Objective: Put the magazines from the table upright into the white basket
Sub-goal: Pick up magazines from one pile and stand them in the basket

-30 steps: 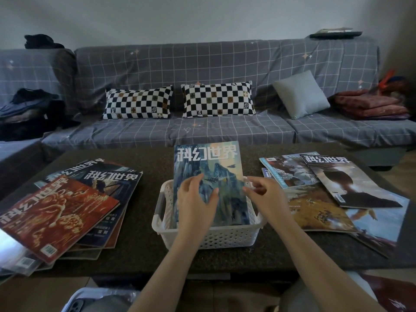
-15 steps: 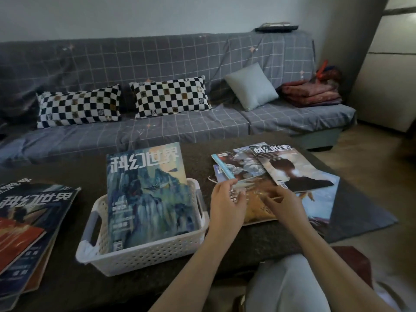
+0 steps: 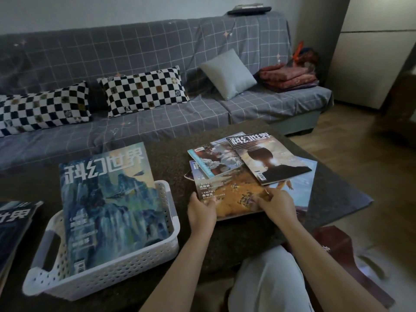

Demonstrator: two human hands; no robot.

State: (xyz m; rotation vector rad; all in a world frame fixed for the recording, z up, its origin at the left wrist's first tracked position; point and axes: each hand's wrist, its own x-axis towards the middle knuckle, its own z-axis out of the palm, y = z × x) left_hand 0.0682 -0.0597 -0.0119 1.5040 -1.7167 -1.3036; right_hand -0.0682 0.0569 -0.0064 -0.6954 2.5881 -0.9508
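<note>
A white basket (image 3: 101, 280) stands on the dark table (image 3: 171, 158) at the left. One blue magazine (image 3: 108, 199) stands upright in it, leaning back. To its right lies a loose pile of magazines. The orange magazine (image 3: 234, 194) is nearest me, partly under a teal-edged one (image 3: 216, 158) and a dark silhouette cover (image 3: 270, 158), with a light blue one (image 3: 302, 183) beneath. My left hand (image 3: 202, 210) grips the orange magazine's near left corner, thumb on top. My right hand (image 3: 276, 206) pinches its near right edge.
Another magazine stack (image 3: 13, 226) lies at the table's left edge. Behind the table is a grey sofa (image 3: 157, 122) with checkered cushions. The table's right corner (image 3: 351, 199) borders the wooden floor. A reddish-brown object (image 3: 351, 262) sits by my knee.
Both hands left the blue magazine in the basket and moved right onto the orange magazine. My view has swung to the right.
</note>
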